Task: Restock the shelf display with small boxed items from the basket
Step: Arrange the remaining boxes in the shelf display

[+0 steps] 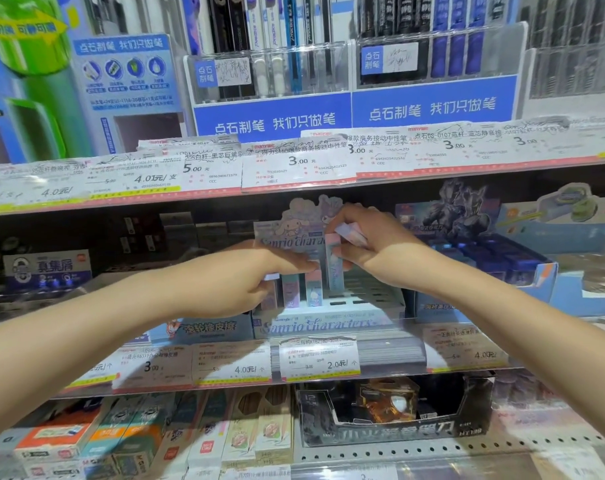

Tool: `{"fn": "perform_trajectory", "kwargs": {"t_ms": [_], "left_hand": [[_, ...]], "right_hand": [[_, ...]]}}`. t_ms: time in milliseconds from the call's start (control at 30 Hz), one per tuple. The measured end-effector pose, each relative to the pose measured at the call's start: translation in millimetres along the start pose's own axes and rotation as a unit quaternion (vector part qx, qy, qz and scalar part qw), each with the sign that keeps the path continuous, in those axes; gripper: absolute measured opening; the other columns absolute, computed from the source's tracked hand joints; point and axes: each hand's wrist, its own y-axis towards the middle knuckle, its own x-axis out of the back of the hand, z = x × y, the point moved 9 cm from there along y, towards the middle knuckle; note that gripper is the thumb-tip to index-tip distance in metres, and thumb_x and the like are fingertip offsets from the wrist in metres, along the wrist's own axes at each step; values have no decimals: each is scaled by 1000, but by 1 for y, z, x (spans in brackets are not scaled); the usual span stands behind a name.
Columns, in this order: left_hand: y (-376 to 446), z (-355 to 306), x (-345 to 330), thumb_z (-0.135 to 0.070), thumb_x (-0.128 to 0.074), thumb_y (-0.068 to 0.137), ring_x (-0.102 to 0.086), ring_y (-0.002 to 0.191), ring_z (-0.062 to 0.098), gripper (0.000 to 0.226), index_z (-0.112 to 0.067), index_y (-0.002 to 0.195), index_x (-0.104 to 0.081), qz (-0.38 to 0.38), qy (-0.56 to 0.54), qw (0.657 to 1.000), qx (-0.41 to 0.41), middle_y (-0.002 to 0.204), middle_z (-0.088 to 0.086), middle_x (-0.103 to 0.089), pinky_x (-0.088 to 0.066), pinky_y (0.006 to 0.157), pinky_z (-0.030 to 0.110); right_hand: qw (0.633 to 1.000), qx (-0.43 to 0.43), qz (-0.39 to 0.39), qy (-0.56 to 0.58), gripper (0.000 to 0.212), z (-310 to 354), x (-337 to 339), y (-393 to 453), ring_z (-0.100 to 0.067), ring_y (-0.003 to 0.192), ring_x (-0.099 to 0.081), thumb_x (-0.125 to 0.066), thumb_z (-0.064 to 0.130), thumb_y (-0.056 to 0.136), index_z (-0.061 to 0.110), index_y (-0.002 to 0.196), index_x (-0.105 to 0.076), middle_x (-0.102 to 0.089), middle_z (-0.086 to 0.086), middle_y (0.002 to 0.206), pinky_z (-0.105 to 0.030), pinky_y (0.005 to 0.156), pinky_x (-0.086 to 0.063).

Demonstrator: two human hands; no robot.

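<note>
A pastel Sanrio display box stands on the middle shelf, with slots in its tray and a cartoon header card behind. Three small pink-and-blue boxed items stand upright in its left slots. My left hand grips small boxes at the tray's left end. My right hand holds one small lilac box and pinches the top of a taller upright box standing in the tray. The basket is out of view.
Price labels line the shelf edge below the display. A blue card box sits right of it, an eraser box to the left. Pen racks fill the shelf above; pencil boxes and a black display box lie below.
</note>
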Motion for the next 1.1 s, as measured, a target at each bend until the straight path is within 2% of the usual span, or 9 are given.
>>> {"fn": "perform_trajectory", "kwargs": {"t_ms": [233,367,467,600,733,833,900,1000,1100], "left_hand": [[5,3,-1,4,-37,86,-33,137,0,65,-35,138,-39,19,-3,1000,-4,147,-18,-36,-28,115,27],[5,3,1,2,-37,88,-32,137,0,62,-34,138,-39,26,-2,1000,-3,147,-19,-35,-26,116,25],[5,2,1,4,-37,88,-32,137,0,64,-36,138,-39,26,-9,1000,-4,148,-20,-34,-26,116,25],[3,4,3,4,-34,85,-35,135,-1,66,-37,136,-42,11,-18,1000,5,145,-20,-39,-28,115,25],[3,6,6,1,-35,87,-44,125,0,58,-34,132,-48,-22,-26,999,30,136,-20,-47,-32,109,18],[4,13,13,-24,-37,94,-60,106,16,33,-27,119,-58,-104,-48,993,41,119,-1,-64,-48,95,34],[3,10,20,-37,-39,95,-64,84,6,35,-14,105,-63,-160,-94,982,37,95,5,-69,-51,80,26],[2,-6,34,-18,-46,94,-48,55,-3,19,-12,91,-63,-222,-179,958,22,69,-3,-61,-38,57,15],[4,-14,33,-21,-59,89,-46,51,-1,14,-11,82,-67,-227,-306,924,23,60,-7,-57,-36,53,12]], "right_hand": [[999,8,1,-45,4,-4,-5,-5,-6,71,-53,-61,10,84,12,88,-61,-56,14,73,-6,58,-36],[994,30,12,-104,9,0,-4,-5,-21,87,-60,-59,15,87,13,88,-67,-58,2,86,-28,77,-45],[993,-4,58,-103,14,-2,-9,-5,-23,96,-61,-57,18,88,13,93,-69,-67,-3,98,-31,85,-48],[992,-49,101,-59,20,-2,-9,-10,-15,78,-56,-55,21,90,7,82,-66,-60,0,79,-19,63,-40],[970,-116,85,197,7,-5,-12,-23,-1,38,-39,-52,11,91,11,87,-57,-46,14,45,-11,36,-29],[931,-136,98,325,16,-2,-15,-29,-4,35,-31,-48,6,90,13,76,-48,-41,10,43,-13,33,-22],[896,-174,110,392,22,-4,-20,-33,-4,34,-31,-49,7,86,15,68,-39,-43,7,46,-12,32,-20],[868,-190,147,434,19,-3,-31,-38,-9,40,-26,-50,12,67,18,69,-33,-31,-9,69,-14,32,-19],[862,-181,161,445,21,-1,-38,-38,-5,37,-29,-45,8,66,17,79,-31,-32,-1,60,-13,31,-20]]}}
